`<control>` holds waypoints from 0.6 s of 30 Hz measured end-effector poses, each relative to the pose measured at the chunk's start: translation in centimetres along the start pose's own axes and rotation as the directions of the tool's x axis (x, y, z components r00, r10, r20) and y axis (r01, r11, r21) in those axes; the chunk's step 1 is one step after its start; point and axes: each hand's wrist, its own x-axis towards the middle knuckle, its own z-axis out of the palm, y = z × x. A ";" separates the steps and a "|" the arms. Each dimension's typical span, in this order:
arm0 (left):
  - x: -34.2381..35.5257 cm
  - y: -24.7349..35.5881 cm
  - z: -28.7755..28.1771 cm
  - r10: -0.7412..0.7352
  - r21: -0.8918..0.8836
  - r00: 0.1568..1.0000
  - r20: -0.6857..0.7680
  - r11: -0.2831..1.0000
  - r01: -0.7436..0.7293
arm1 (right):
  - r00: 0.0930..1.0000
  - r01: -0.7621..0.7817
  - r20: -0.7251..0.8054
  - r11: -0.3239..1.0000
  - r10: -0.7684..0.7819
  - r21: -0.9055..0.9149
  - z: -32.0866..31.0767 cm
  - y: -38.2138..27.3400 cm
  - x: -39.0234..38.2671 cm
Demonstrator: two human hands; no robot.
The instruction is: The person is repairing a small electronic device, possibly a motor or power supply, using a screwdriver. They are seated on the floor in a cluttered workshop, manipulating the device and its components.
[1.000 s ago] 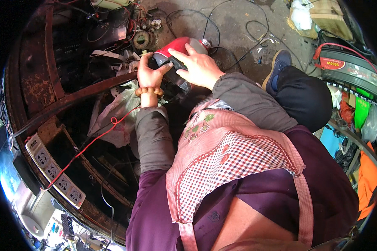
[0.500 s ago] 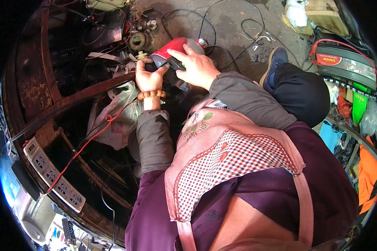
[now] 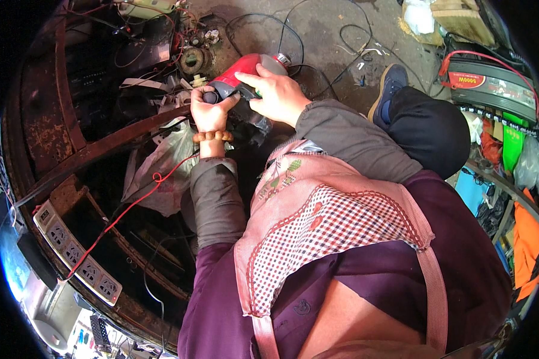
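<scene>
We have both hands on a red power tool (image 3: 245, 75), which looks like an angle grinder, held low over the rusty metal frame (image 3: 102, 146) in front of us. Our left hand (image 3: 211, 110) is clenched around the dark side handle at the tool's near end, fingers wrapped tight and the thumb up beside the red housing. A string of brown wooden beads (image 3: 212, 136) sits on that wrist, just above the grey sleeve (image 3: 212, 191). Our right hand (image 3: 276, 96) grasps the tool's body from above, palm down, with the fingers spread over the red casing and its dark grip. The metal end of the tool points away from us toward the concrete floor (image 3: 329, 30), where black cables (image 3: 293, 36) loop about.

Just under our left hand lies a crumpled white plastic bag (image 3: 161, 170), and a red wire (image 3: 132, 203) runs across it down to a white power strip (image 3: 78, 254) lying on the frame's lower left edge. A rusted bar of the frame crosses beneath the tool. Closer in, a pink checked apron (image 3: 323, 221) covers a purple garment. To the right, our bent knee in dark trousers (image 3: 431, 128) and a blue shoe (image 3: 389, 87) rest on the floor, and beyond them stands a dark box-shaped device with a red cable (image 3: 491, 81).
</scene>
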 end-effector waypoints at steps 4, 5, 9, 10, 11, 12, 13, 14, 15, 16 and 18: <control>-0.4 -0.3 0.2 0.072 0.045 0.997 -0.002 0.996 -0.072 | 0.998 0.041 -0.042 0.997 -0.038 0.063 0.5 0.6 -0.1; -0.5 -0.6 0.2 0.083 0.065 0.997 -0.002 0.994 -0.083 | 0.997 0.055 -0.057 0.997 -0.051 0.062 0.7 0.7 -0.2; 0.0 -1.1 0.4 0.208 0.056 0.977 0.049 0.976 -0.210 | 0.996 0.081 -0.050 0.995 -0.078 0.059 1.2 1.2 0.0; -0.3 -0.5 0.5 0.197 0.209 0.979 0.049 0.957 -0.203 | 0.993 0.104 -0.064 0.994 -0.102 0.027 1.2 1.5 -0.1; -0.4 0.8 0.5 0.190 0.356 0.980 0.051 0.914 -0.196 | 0.989 0.124 -0.081 0.992 -0.125 -0.009 1.3 1.7 -0.1; -0.6 1.5 0.5 0.183 0.493 0.982 0.053 0.850 -0.185 | 0.984 0.144 -0.097 0.989 -0.148 -0.045 1.3 1.9 -0.2; -0.7 1.4 0.4 0.210 0.510 0.977 0.043 0.836 -0.202 | 0.996 0.062 -0.064 0.996 -0.058 0.057 1.0 1.8 -0.6; -0.7 1.0 0.3 0.237 0.525 0.971 0.034 0.822 -0.219 | 0.999 -0.025 -0.023 0.988 0.029 0.154 0.5 1.7 -1.2; -0.7 0.8 0.2 0.264 0.541 0.964 0.026 0.807 -0.235 | 0.993 -0.116 0.026 0.963 0.113 0.245 0.0 1.7 -1.8; -0.7 0.8 0.1 0.322 0.555 0.946 0.039 0.780 -0.289 | 0.996 -0.091 0.003 0.964 0.094 0.250 0.3 2.1 -2.5; -0.3 0.6 -0.1 0.438 0.577 0.896 0.076 0.714 -0.397 | 0.989 0.019 -0.145 0.967 0.019 0.255 2.6 3.9 -3.1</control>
